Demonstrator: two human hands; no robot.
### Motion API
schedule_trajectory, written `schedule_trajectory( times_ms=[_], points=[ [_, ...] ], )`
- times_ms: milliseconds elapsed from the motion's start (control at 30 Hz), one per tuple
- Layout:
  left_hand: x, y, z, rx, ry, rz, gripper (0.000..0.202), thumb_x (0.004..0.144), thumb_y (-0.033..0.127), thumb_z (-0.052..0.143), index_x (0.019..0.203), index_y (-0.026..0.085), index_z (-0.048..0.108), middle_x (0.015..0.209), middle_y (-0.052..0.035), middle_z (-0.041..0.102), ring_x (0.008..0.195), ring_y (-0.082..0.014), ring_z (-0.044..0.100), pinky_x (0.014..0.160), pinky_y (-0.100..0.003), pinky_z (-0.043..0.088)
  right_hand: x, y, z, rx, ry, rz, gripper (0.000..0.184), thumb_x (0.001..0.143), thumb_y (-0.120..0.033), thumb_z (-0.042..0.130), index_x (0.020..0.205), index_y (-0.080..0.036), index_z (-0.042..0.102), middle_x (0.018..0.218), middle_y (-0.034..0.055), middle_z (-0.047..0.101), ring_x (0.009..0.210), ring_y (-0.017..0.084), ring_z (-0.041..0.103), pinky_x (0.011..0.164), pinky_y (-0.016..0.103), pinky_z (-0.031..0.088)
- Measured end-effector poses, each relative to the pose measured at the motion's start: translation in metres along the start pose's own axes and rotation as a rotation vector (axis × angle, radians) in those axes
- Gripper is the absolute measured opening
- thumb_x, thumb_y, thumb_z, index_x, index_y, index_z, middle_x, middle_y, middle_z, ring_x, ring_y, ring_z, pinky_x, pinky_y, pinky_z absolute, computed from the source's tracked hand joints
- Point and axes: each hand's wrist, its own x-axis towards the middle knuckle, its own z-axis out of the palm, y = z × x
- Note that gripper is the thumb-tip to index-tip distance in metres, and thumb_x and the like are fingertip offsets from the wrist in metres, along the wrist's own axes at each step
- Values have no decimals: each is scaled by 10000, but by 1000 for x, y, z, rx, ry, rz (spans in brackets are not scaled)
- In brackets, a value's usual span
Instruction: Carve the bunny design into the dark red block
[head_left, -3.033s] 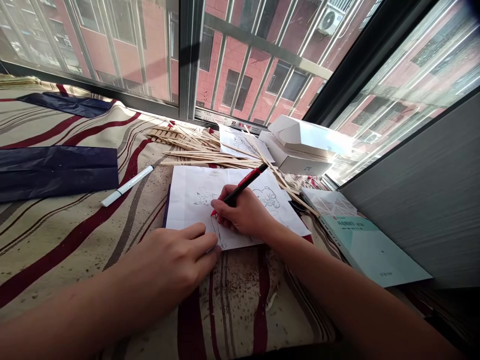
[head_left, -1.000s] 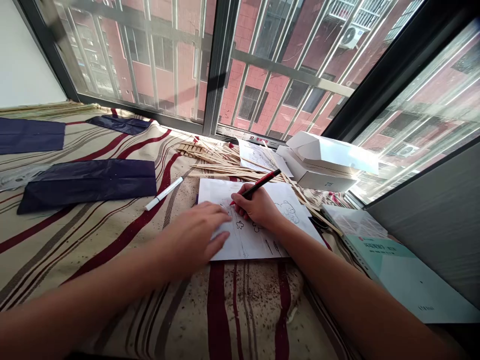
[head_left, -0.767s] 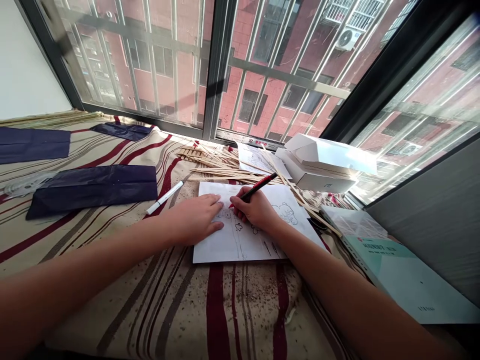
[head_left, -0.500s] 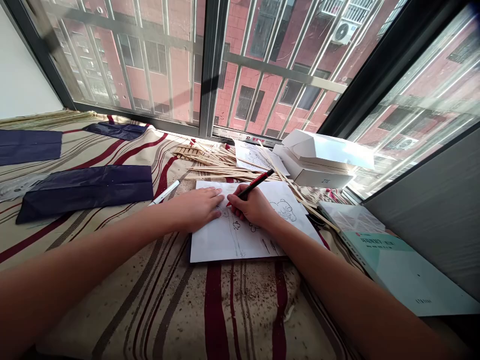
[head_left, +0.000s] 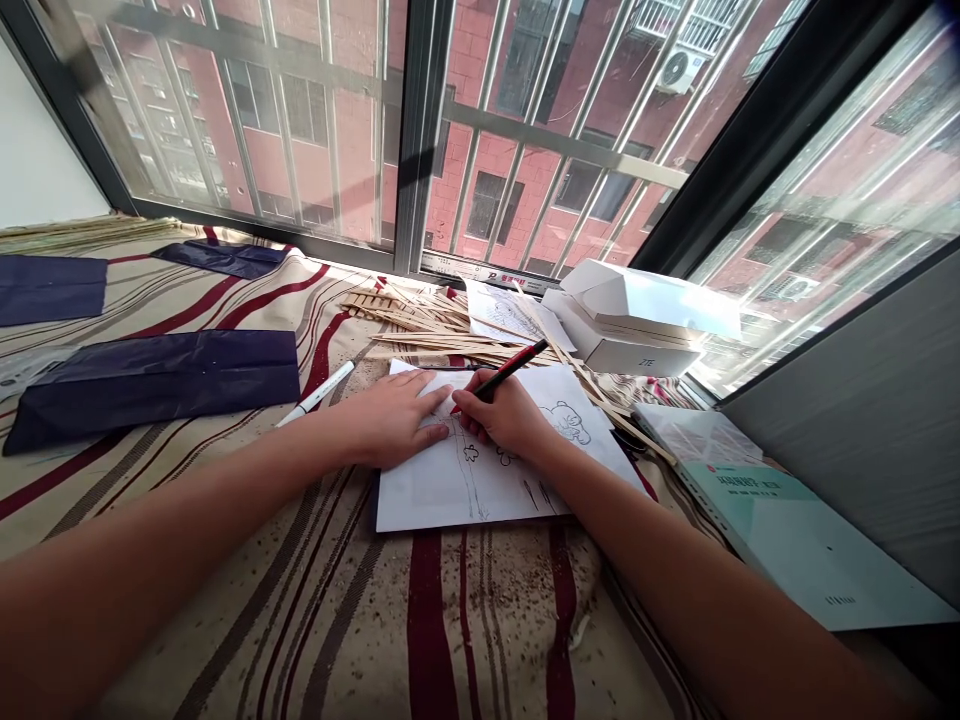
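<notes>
A white sheet with line drawings (head_left: 480,480) lies on a striped cloth (head_left: 300,620), over a dark sheet whose edge shows at its left. My right hand (head_left: 504,418) is closed around a red and black pen (head_left: 501,373), with the tip on the upper part of the sheet. My left hand (head_left: 394,420) lies flat on the sheet's upper left, fingers stretched out and pressing the paper. The two hands nearly touch.
A white marker (head_left: 315,393) lies left of the sheet. Dark blue paper sheets (head_left: 157,385) lie further left. Several thin wooden sticks (head_left: 427,325) are piled by the window, beside a white box (head_left: 637,320). A teal book (head_left: 795,540) lies at the right.
My left hand has moved from the sheet's lower left corner up onto its upper left. My right hand with the pen has shifted up the drawing. The view has tilted up.
</notes>
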Motion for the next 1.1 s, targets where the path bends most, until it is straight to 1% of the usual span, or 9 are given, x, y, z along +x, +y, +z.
schedule_trajectory(
  times_ms=[133,200,333,400,467,567,733,833,1100],
  points=[
    [1,2,-6,15,-7,17,734,1255,689,466,1811,217,549,1914,-246,512,1771,-419,501,1434,-581,407,0,1,0,-3,0,-2,342,1055,-244,803,798,-242,577,585,-63,675,466,102,556,464,219,466],
    [0,4,-8,13,-18,14,730,1260,678,462,1814,210,544,1917,-246,507,1773,-420,497,1437,-590,407,-1,1,-1,3,-3,7,336,1032,-245,819,795,-243,581,577,-65,668,467,106,555,465,222,464],
    [-1,7,-6,-14,-80,-48,790,1279,677,387,1894,185,436,2003,-253,327,1864,-444,339,1500,-638,291,-1,1,-2,-4,-2,20,332,1048,-275,798,795,-244,584,587,-53,678,469,111,561,465,229,466],
    [-1,7,-4,-40,-85,-56,779,1284,654,384,1904,185,431,2015,-237,287,1879,-440,303,1519,-641,243,-1,1,-2,-10,-3,17,332,1061,-277,789,800,-243,587,595,-49,684,475,113,573,465,228,471],
    [-1,5,-3,-67,-62,-57,741,1283,624,414,1891,206,476,2009,-213,314,1873,-423,328,1524,-622,244,-1,1,-2,-10,-3,17,338,1069,-268,787,799,-242,585,597,-49,685,478,114,580,461,227,471],
    [0,3,-6,-81,-36,-68,675,1268,610,478,1851,281,568,1992,-159,388,1851,-387,392,1519,-567,283,-1,0,-1,-4,-1,16,349,1083,-241,779,791,-238,588,587,-56,678,469,109,572,457,227,469],
    [0,2,-15,-49,-47,-47,581,1251,585,524,1756,356,696,1963,-130,470,1805,-376,484,1480,-535,374,-2,-4,0,14,5,47,362,1101,-129,744,788,-230,594,570,-63,677,454,96,556,449,212,456],
    [-1,0,-18,-35,-45,-27,533,1242,588,548,1698,400,752,1933,-99,529,1767,-369,545,1445,-510,433,-3,-5,1,23,8,63,388,1114,-103,741,778,-228,591,562,-64,675,451,88,557,445,201,457],
    [-4,-11,-15,-37,-55,19,583,1234,622,539,1718,365,737,1950,-116,499,1792,-361,509,1442,-487,425,-3,-4,0,28,5,48,402,1127,-102,746,781,-225,585,557,-70,675,442,77,556,429,183,465]
  ],
)
